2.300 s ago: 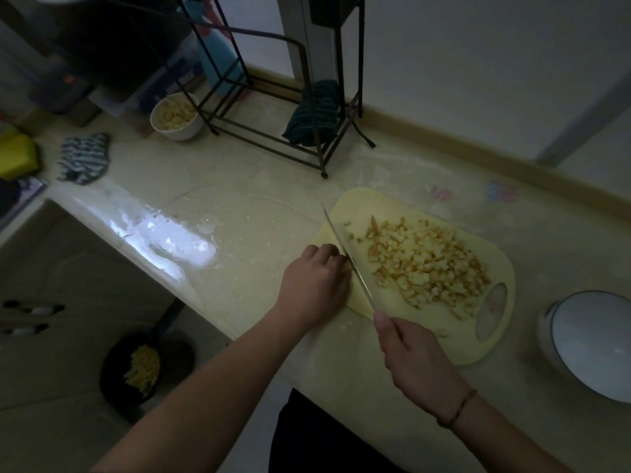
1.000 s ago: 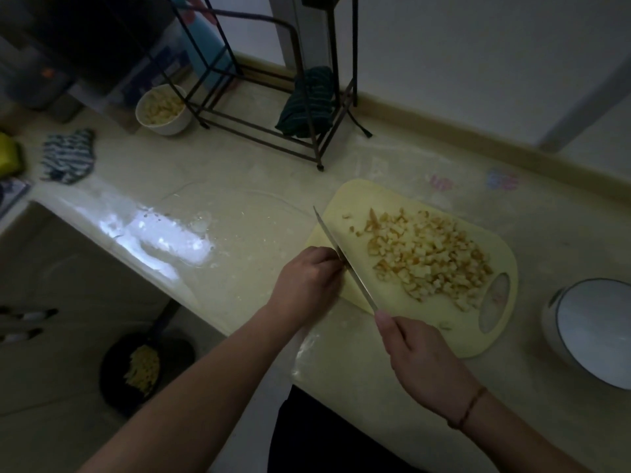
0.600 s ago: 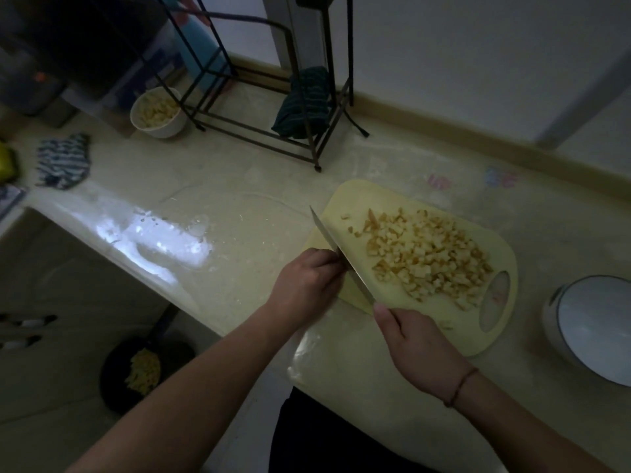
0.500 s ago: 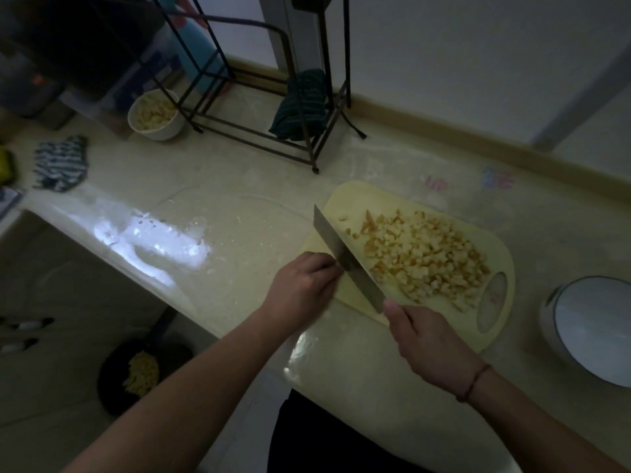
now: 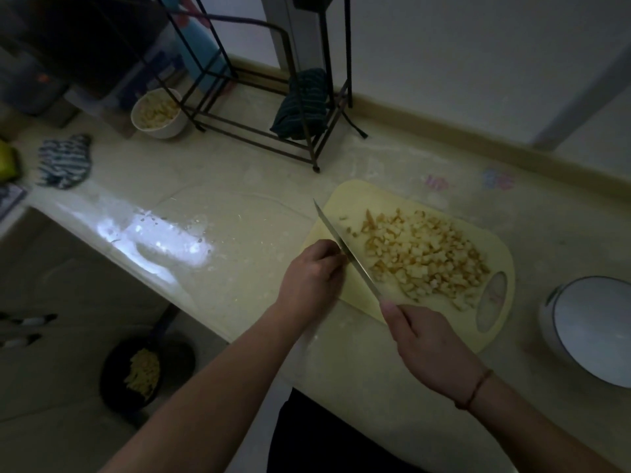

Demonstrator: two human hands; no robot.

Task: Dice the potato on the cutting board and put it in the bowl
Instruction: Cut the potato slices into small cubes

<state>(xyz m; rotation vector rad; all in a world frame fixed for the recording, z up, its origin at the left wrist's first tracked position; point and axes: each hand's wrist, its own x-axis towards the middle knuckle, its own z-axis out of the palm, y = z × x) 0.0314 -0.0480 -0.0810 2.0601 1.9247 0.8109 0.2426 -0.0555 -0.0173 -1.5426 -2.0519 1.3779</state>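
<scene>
With the knife [image 5: 345, 247] gripped in the right hand [image 5: 430, 343] and left-hand fingers [image 5: 327, 257] curled touching its blade, a cut is risked; diced potato [image 5: 423, 254] heaped mid-frame on the cutting board [image 5: 368, 196] may be scattered onto the desk [image 5: 239, 206] short of the bowl [image 5: 594, 329] at right.

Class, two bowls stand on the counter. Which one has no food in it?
The large white bowl at the right edge, beside the yellow cutting board; the small white bowl near the black wire rack holds pale pieces.
</scene>
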